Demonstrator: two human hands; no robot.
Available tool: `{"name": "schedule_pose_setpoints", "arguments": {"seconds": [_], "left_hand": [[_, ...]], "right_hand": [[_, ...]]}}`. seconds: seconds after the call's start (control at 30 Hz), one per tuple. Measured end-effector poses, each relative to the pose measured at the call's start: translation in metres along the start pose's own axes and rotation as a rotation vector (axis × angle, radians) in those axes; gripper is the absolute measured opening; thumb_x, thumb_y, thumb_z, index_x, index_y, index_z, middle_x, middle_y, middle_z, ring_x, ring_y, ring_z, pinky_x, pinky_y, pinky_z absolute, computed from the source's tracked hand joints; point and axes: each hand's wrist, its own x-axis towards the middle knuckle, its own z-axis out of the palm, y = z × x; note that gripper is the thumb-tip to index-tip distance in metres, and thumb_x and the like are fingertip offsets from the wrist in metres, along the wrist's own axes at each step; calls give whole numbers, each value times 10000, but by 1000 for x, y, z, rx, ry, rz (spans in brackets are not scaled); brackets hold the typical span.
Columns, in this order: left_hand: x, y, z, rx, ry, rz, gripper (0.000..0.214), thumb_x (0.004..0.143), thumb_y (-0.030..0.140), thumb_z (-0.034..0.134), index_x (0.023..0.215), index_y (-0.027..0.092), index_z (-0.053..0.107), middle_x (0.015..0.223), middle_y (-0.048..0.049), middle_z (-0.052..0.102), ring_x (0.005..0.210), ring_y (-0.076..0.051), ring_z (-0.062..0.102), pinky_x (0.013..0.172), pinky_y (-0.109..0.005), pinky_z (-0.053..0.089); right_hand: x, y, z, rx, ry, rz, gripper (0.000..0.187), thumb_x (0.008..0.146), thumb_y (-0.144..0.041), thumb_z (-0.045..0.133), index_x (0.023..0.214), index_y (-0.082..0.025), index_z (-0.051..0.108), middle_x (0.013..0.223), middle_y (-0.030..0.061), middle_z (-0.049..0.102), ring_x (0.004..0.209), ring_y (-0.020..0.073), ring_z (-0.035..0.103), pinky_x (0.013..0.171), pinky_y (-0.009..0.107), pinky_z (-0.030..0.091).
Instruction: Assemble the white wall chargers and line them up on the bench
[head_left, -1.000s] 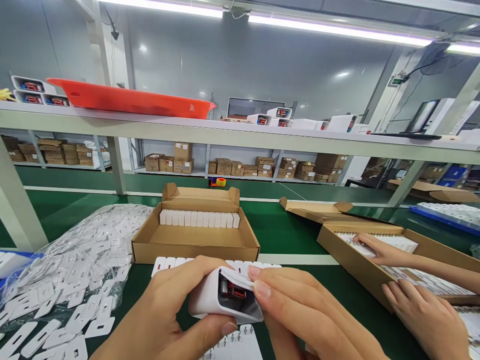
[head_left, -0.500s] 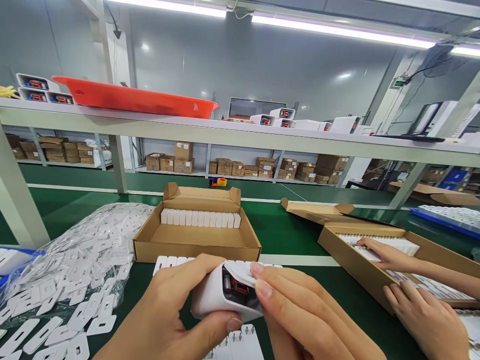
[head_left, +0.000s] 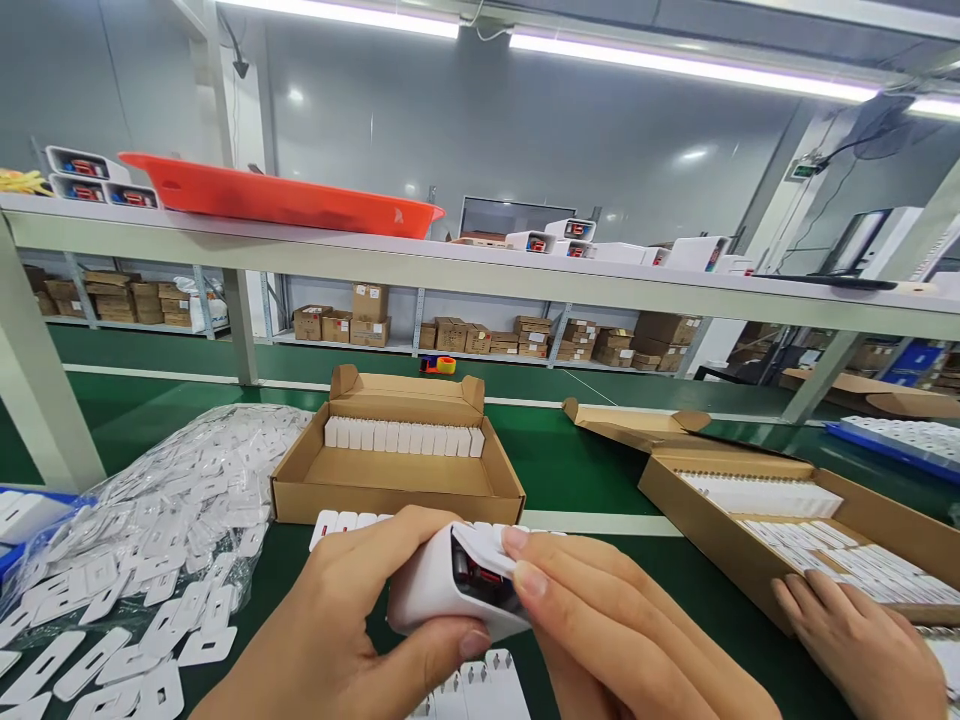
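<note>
My left hand (head_left: 345, 610) is closed around a white charger housing (head_left: 421, 585), thumb below and fingers over the top. Its open end faces right and shows dark and red parts inside. The fingertips of my right hand (head_left: 615, 620) press a white end cover (head_left: 482, 547) against the upper edge of that opening, where it sits tilted with a gap beneath. Right behind my hands stands a row of white chargers (head_left: 326, 527), partly hidden. Below them lie white pieces with metal plug pins (head_left: 499, 685).
A clear bag of white cover plates (head_left: 195, 490) spills loose plates at left. An open cardboard box (head_left: 397, 503) holds a row of white pieces. At right, a co-worker's hand (head_left: 855, 635) rests by another filled box (head_left: 705, 535). A shelf (head_left: 480, 262) with a red tray (head_left: 285, 198) spans above.
The co-worker's other hand has left the right-hand box. My hands keep nearly the same hold on the housing and cover, and the view has shifted slightly.
</note>
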Motion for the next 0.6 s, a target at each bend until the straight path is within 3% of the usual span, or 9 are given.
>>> {"name": "schedule_pose_setpoints", "arguments": {"seconds": [0.1, 0.23, 0.3, 0.37, 0.43, 0.5, 0.6], "left_hand": [[0, -2, 0, -5, 23, 15, 134, 836, 328, 667, 969, 312, 675, 875, 123, 724, 799, -112, 648, 737, -187, 429], [-1, -5, 1, -66, 33, 3, 183, 852, 292, 658, 1028, 340, 674, 1012, 107, 724, 961, -141, 655, 829, -200, 426], [-1, -7, 2, -159, 29, 48, 231, 874, 397, 674, 1100, 349, 666, 1068, 78, 704, 1056, -176, 635, 851, -212, 439], [-1, -11, 3, -257, 19, 138, 282, 928, 513, 606, 1150, 346, 656, 1049, 53, 685, 1068, -191, 619, 826, -221, 455], [0, -14, 6, -313, 33, 205, 264, 1014, 488, 468, 1108, 337, 662, 992, 46, 665, 1018, -173, 610, 817, -221, 449], [0, -15, 10, -309, 91, 225, 283, 1061, 395, 378, 1047, 325, 652, 993, 43, 634, 978, -153, 591, 805, -220, 437], [0, -15, 15, -241, 171, 298, 252, 1065, 369, 364, 1071, 330, 614, 1079, 24, 576, 1039, -163, 557, 788, -224, 440]], "right_hand": [[-1, 5, 3, 55, -3, -24, 182, 979, -247, 583, 1034, -342, 728, 958, -26, 762, 898, 208, 748, 643, 319, 666], [-4, 5, 9, 67, -7, -44, 132, 954, -212, 619, 1000, -252, 735, 1014, 53, 751, 1048, 241, 690, 797, 339, 641], [-5, 3, 12, 106, 0, -80, 147, 980, -194, 572, 990, -199, 718, 1028, 69, 741, 1084, 224, 657, 835, 320, 620], [-4, 2, 14, 166, -4, -118, 171, 996, -180, 534, 978, -170, 704, 1008, 67, 739, 1059, 201, 648, 849, 292, 607], [-3, 1, 13, 220, -80, -115, 139, 971, -148, 563, 1003, -163, 697, 1032, 62, 737, 1043, 192, 647, 881, 287, 596], [-3, 2, 12, 274, -157, -21, 158, 949, -152, 601, 1082, -185, 681, 1136, 68, 712, 1073, 194, 642, 910, 297, 584], [-5, 3, 14, 423, -123, 288, 254, 982, -356, 588, 1213, -255, 625, 1200, 65, 661, 1027, 179, 662, 847, 272, 597]]}}
